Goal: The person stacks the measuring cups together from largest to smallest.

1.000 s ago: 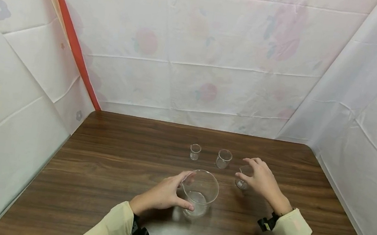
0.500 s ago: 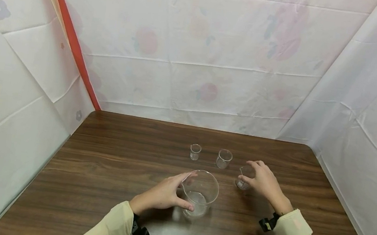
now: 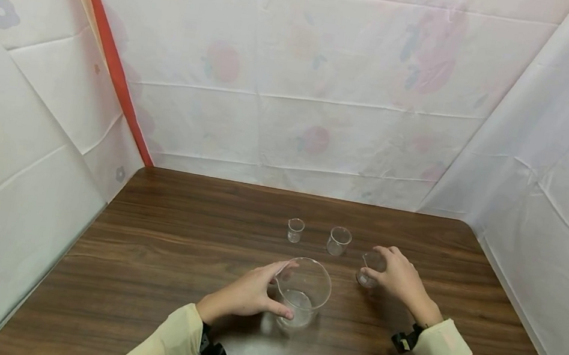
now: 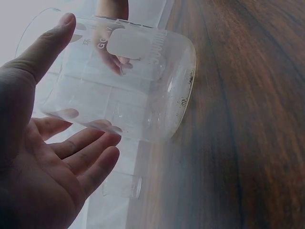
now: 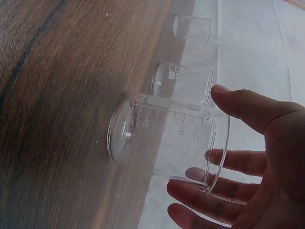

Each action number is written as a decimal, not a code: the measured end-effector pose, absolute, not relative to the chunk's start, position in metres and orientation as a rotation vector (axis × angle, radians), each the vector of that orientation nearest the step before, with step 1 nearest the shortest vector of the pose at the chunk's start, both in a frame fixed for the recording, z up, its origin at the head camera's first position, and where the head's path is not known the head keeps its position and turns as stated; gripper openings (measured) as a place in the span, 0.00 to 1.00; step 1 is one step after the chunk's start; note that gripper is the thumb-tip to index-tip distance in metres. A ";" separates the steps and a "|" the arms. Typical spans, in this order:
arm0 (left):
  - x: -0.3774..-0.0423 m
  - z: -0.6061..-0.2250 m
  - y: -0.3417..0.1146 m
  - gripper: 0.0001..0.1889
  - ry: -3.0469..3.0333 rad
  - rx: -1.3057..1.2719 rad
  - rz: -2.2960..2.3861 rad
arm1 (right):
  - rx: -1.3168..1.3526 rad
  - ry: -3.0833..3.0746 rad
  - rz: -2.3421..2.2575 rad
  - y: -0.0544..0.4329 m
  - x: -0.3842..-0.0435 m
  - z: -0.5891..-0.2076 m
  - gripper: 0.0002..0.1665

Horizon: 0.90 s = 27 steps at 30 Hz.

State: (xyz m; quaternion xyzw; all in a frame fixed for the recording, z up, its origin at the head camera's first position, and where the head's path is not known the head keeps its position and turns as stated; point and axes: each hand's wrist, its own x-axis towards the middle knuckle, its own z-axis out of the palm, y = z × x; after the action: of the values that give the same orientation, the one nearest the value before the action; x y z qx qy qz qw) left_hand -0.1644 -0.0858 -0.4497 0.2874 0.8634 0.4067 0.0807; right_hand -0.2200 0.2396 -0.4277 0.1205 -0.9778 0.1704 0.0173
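Note:
A large clear glass beaker [image 3: 301, 310] stands upright on the table in the head view. My left hand [image 3: 246, 293] holds it from the left, thumb on the near side and fingers round the far side. White printing reading 500 ml shows on its wall in the left wrist view. To its right, my right hand [image 3: 399, 275] grips a smaller glass beaker [image 5: 162, 136] near the rim, between thumb and fingers. That beaker bears graduations up to 100, and its base appears to rest on the table.
Two smaller glass beakers stand farther back: a tiny beaker [image 3: 295, 231] on the left and a slightly bigger beaker [image 3: 338, 242] on the right. White patterned sheets [image 3: 298, 82] hang behind and beside the brown wooden table [image 3: 171, 246].
My right hand has drawn back slightly toward the right, its thumb and fingers closing in on the smaller beaker. The left hand and large beaker have stayed put.

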 end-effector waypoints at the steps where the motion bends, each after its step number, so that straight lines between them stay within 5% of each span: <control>1: -0.164 -0.450 -0.086 0.48 2.583 0.859 1.215 | 0.375 -3.040 0.532 0.240 -0.220 -0.427 0.36; 27: -0.164 -0.448 -0.086 0.51 2.578 0.858 1.216 | 0.400 -3.004 0.574 0.239 -0.216 -0.426 0.31</control>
State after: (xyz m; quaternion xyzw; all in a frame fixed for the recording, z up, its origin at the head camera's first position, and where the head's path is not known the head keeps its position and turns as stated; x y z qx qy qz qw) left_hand -0.1639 -0.0863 -0.4482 0.2874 0.8631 0.4070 0.0825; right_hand -0.2162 0.2387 -0.4256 0.1295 -0.9735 0.1861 0.0285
